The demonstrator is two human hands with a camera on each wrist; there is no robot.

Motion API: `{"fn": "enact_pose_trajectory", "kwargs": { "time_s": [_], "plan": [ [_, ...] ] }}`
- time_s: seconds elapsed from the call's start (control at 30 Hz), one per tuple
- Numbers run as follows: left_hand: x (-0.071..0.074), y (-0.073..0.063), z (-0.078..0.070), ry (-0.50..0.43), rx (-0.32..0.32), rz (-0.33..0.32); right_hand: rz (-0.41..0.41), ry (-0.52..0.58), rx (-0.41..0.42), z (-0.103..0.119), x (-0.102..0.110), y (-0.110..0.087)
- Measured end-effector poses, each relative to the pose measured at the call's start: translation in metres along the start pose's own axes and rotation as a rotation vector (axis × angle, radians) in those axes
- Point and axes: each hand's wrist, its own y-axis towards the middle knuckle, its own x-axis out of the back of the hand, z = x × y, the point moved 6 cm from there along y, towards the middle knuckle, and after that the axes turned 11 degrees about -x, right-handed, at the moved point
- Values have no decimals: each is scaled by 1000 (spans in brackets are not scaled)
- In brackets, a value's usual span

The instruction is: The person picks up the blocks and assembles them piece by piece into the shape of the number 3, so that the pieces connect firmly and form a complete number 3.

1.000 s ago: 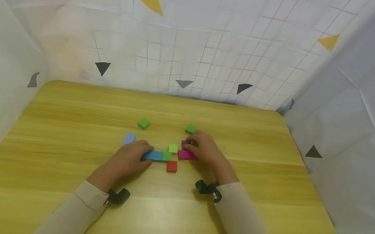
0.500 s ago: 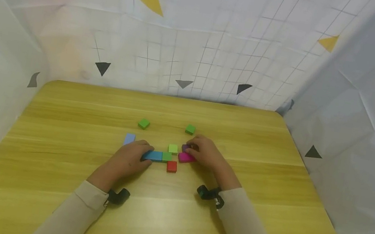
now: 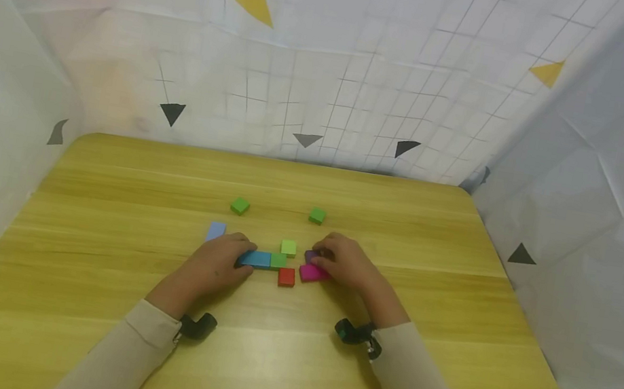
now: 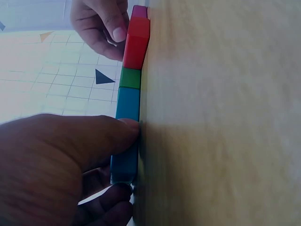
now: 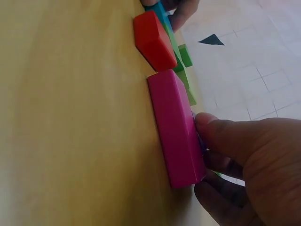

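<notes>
My left hand (image 3: 216,262) grips the left end of a blue block (image 3: 256,259), thumb on the near side. A green block (image 3: 279,260) touches the blue block's right end. My right hand (image 3: 345,263) pinches a dark purple block (image 3: 310,256), mostly hidden by the fingers. Against its near side lies a long magenta block (image 5: 174,127), close to the right fingertips. A red block (image 3: 286,278) sits in front of the green one, left of the magenta block. Behind the green block is a light green block (image 3: 288,248).
Two loose green blocks, one at the left (image 3: 240,206) and one at the right (image 3: 317,215), lie farther back on the wooden table (image 3: 259,364). A light blue block (image 3: 215,231) lies behind the left hand, partly covered. White patterned sheets (image 3: 308,70) stand around the table.
My right hand has moved nearer to me and slightly right. The purple and magenta blocks have shifted the same way, nearer the red block's level. The left hand has stayed in place.
</notes>
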Motion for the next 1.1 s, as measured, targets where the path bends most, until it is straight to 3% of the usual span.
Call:
{"fn": "enact_pose_trajectory", "kwargs": {
  "time_s": [0.23, 0.73, 1.1],
  "plan": [
    [-1, 0, 1, -3, 12, -2, -8, -2, 68, 0, -1, -11],
    [0, 0, 0, 8, 4, -4, 14, 23, 99, 2, -3, -35],
    [1, 0, -1, 26, -16, -2, -13, 89, 47, 1, -11, -53]
  ]
}}
